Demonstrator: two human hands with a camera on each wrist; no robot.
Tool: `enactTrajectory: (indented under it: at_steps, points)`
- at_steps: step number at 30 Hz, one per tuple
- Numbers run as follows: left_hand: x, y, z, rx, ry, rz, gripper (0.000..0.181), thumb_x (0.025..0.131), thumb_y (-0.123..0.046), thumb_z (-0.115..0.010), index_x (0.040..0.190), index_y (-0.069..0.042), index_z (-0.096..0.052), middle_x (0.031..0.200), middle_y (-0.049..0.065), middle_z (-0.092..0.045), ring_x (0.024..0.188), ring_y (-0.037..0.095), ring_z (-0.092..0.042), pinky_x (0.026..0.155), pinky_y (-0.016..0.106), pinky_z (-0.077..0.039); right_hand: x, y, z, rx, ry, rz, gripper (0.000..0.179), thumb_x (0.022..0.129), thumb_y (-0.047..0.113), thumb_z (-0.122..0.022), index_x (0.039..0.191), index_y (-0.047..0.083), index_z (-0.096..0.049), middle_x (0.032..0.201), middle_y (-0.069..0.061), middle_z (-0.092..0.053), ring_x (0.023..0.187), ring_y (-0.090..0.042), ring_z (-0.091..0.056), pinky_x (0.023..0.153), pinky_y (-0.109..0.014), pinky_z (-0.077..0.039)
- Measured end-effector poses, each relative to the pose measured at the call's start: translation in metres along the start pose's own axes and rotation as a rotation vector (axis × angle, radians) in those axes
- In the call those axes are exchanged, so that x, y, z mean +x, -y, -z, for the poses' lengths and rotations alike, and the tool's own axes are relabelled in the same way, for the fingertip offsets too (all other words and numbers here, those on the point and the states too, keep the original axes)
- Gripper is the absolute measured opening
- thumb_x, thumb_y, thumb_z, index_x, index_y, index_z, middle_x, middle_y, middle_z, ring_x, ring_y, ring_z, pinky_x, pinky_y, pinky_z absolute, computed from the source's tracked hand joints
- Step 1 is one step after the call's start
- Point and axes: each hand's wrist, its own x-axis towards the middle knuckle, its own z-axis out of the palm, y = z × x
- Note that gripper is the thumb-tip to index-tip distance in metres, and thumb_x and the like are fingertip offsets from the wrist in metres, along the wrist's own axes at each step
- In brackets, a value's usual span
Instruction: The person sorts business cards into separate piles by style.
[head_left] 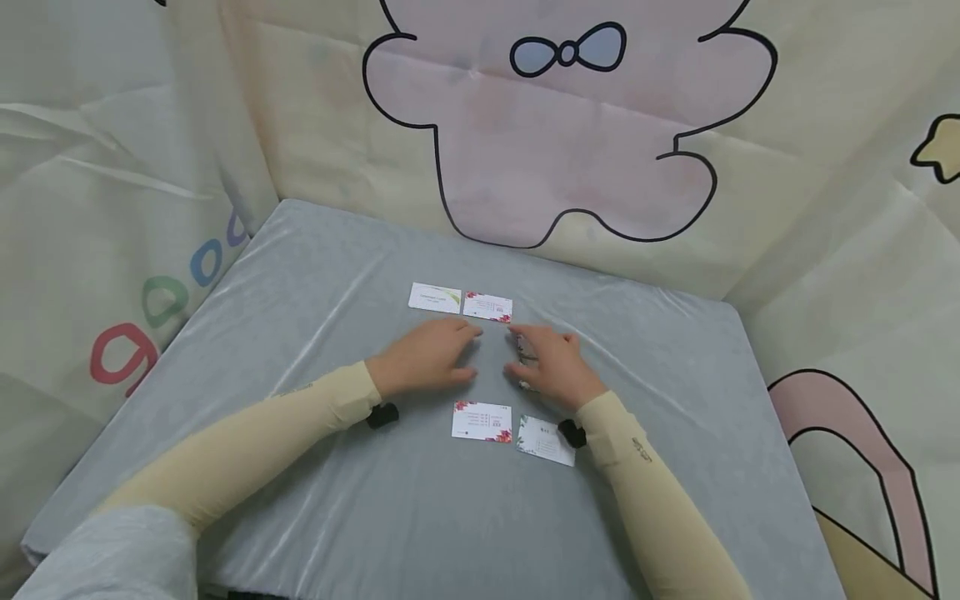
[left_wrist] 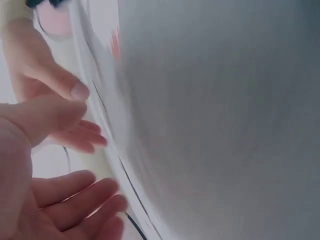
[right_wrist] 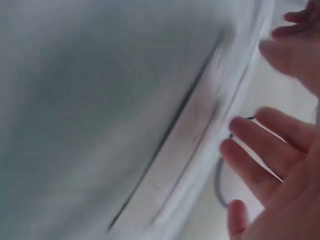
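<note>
My left hand (head_left: 427,357) hovers over the middle of the grey cloth, fingers relaxed and pointing right, holding nothing. Facing it, my right hand (head_left: 553,363) has spread, lightly bent fingers and also holds nothing. Partly hidden beneath the right hand lies a pale, dark-patterned flat thing (head_left: 527,350); its kind cannot be told. Beyond the hands, a white card with a green corner (head_left: 435,298) lies beside a card with red flowers (head_left: 487,307). Nearer me are another red-flowered card (head_left: 482,421) and a card with green leaves (head_left: 546,439), partly covered by the right wrist's camera.
Grey velvety cloth (head_left: 390,517) covers the table. Pale fabric walls with cartoon drawings stand around it, one with a pink figure (head_left: 555,150) at the back. Both wrist views are blurred; the right one shows a long whitish flat thing (right_wrist: 172,155) near the fingers.
</note>
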Motion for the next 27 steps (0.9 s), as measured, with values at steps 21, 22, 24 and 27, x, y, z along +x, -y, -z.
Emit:
enactTrajectory:
  at_steps: [21, 22, 24, 27]
  points:
    - [-0.066, -0.050, -0.024, -0.094, -0.052, -0.041, 0.031, 0.085, -0.016, -0.090, 0.111, -0.011, -0.074, 0.098, -0.002, -0.077, 0.084, 0.013, -0.065, 0.086, 0.037, -0.058, -0.089, 0.034, -0.024, -0.028, -0.085, 0.212, 0.062, 0.084, 0.024, -0.094, 0.140, 0.011, -0.069, 0.135, -0.004, -0.074, 0.135, -0.025, -0.063, 0.103, -0.058, -0.031]
    - [-0.066, -0.050, -0.024, -0.095, -0.060, -0.044, 0.029, 0.086, -0.015, -0.089, 0.110, -0.011, -0.074, 0.096, -0.002, -0.076, 0.082, 0.012, -0.064, 0.084, 0.036, -0.057, -0.089, 0.033, -0.024, -0.022, -0.091, 0.214, 0.062, 0.084, 0.024, -0.094, 0.140, 0.012, -0.070, 0.134, -0.003, -0.075, 0.134, -0.024, -0.064, 0.104, -0.058, -0.031]
    - [-0.067, -0.050, -0.024, -0.097, -0.076, -0.053, 0.025, 0.085, -0.013, -0.087, 0.106, -0.011, -0.073, 0.092, -0.002, -0.075, 0.078, 0.011, -0.060, 0.080, 0.035, -0.056, -0.088, 0.033, -0.026, -0.008, -0.094, 0.213, 0.062, 0.084, 0.026, -0.095, 0.139, 0.012, -0.070, 0.134, -0.002, -0.075, 0.133, -0.023, -0.065, 0.105, -0.057, -0.031]
    - [-0.067, -0.049, -0.024, -0.099, -0.083, -0.055, 0.022, 0.084, -0.011, -0.084, 0.102, -0.012, -0.072, 0.087, -0.003, -0.073, 0.075, 0.010, -0.057, 0.076, 0.032, -0.053, -0.088, 0.033, -0.027, 0.006, -0.091, 0.210, 0.062, 0.084, 0.029, -0.094, 0.139, 0.014, -0.070, 0.133, 0.000, -0.075, 0.131, -0.020, -0.065, 0.106, -0.055, -0.030]
